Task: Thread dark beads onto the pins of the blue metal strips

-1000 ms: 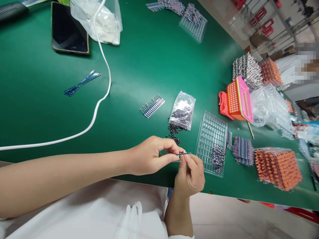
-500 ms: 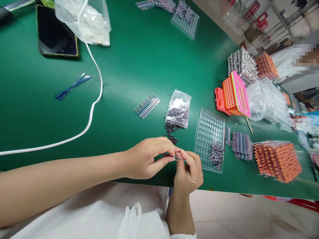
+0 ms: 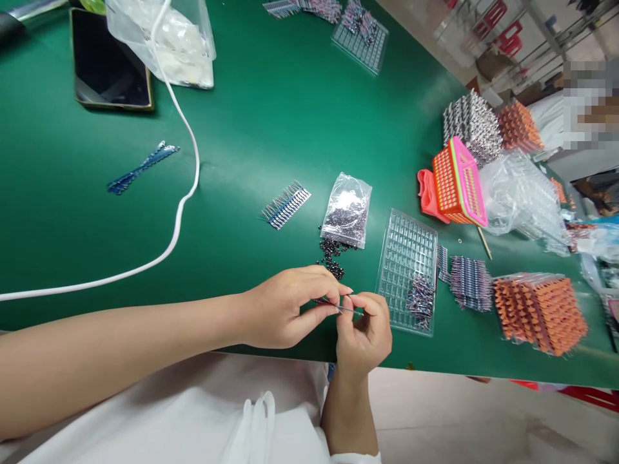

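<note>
My left hand [image 3: 293, 308] comes in from the left, thumb and fingers pinched on a thin bluish wire piece [image 3: 352, 310]. The wire's free end sticks out to the right, across my right thumb. My right hand [image 3: 365, 335] is closed in a pinch, its fingertips meeting those of my left; a tiny dark bead seems to be between them, mostly hidden. Just beyond the hands lie loose dark beads [image 3: 333, 259], spilling from a clear plastic bag [image 3: 345, 209]. A strip of wired pieces [image 3: 286, 205] rests left of the bag.
Right of my hands lies a clear compartment tray [image 3: 403, 258] with finished-looking wired pieces [image 3: 420, 301]. Farther right are stacked bundles [image 3: 469, 283], orange stacks [image 3: 539, 312] and a basket [image 3: 459, 183]. A white cable [image 3: 178, 219], phone [image 3: 111, 61] and blue strips [image 3: 142, 169] lie left.
My right fingers have shifted slightly left and curled in, and more of the wire's end shows. My left hand has hardly moved.
</note>
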The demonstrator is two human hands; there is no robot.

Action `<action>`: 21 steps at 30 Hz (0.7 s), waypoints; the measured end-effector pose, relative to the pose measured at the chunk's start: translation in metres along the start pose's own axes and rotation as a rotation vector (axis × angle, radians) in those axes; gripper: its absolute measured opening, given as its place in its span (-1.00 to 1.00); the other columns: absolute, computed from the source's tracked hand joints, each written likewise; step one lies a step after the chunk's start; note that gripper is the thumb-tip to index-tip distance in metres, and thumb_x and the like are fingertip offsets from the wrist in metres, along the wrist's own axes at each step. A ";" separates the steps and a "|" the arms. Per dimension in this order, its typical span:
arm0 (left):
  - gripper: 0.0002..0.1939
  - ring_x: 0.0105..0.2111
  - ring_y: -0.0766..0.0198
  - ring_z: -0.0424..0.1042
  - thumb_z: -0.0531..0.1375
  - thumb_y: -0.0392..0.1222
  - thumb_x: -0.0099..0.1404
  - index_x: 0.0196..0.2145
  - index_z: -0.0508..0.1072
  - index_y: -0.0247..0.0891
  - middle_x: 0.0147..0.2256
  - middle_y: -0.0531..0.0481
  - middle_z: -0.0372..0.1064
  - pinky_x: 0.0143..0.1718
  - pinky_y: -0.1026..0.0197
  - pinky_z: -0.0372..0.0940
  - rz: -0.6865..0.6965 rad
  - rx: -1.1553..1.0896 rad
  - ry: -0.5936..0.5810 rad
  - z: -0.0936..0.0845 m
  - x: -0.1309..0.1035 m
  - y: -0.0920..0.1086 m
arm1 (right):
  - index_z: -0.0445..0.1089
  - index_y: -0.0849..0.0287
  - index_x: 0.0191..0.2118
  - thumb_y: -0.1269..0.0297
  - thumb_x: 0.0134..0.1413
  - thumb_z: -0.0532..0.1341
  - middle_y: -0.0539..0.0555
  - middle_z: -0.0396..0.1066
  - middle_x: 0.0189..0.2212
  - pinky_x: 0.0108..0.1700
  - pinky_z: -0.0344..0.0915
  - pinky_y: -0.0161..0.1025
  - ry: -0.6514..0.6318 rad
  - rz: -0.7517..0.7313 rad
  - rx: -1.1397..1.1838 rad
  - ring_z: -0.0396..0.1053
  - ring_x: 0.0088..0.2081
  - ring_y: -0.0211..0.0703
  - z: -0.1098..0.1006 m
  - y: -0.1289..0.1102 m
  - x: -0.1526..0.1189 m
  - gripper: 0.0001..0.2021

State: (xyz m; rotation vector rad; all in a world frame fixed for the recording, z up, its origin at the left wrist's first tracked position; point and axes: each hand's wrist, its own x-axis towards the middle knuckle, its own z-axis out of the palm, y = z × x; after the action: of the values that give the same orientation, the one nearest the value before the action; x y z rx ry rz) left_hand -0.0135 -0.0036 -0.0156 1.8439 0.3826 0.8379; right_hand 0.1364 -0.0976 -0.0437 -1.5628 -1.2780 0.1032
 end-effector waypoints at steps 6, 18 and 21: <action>-0.90 -0.14 0.18 0.51 0.13 -0.37 0.35 -0.26 0.44 -0.25 -0.14 -0.18 0.58 -0.10 0.10 0.44 -0.093 -0.060 0.008 -0.003 0.002 0.003 | 0.39 0.10 -0.28 0.43 0.16 0.26 -0.01 0.36 -0.42 -0.37 0.35 -0.24 -0.034 0.023 0.025 0.38 -0.36 -0.22 -0.001 0.002 0.000 -0.93; -0.92 -0.13 0.22 0.53 0.16 -0.37 0.34 -0.28 0.44 -0.27 -0.12 -0.16 0.58 -0.07 0.13 0.42 -0.135 -0.135 -0.001 -0.004 0.003 0.005 | 0.43 0.10 -0.23 0.46 0.17 0.27 0.00 0.42 -0.39 -0.33 0.37 -0.25 0.021 0.017 0.018 0.41 -0.35 -0.23 -0.001 0.002 -0.001 -0.89; -0.92 -0.13 0.22 0.53 0.16 -0.37 0.34 -0.28 0.44 -0.26 -0.13 -0.17 0.58 -0.07 0.13 0.43 -0.132 -0.129 -0.001 -0.003 0.002 0.005 | 0.44 0.11 -0.23 0.44 0.17 0.27 0.01 0.43 -0.39 -0.33 0.38 -0.24 0.026 0.023 -0.003 0.42 -0.35 -0.22 0.000 0.002 -0.001 -0.91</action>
State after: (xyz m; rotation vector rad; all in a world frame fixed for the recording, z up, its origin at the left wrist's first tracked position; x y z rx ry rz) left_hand -0.0147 -0.0023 -0.0098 1.6809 0.4354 0.7538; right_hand 0.1375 -0.0988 -0.0457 -1.5767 -1.2408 0.0960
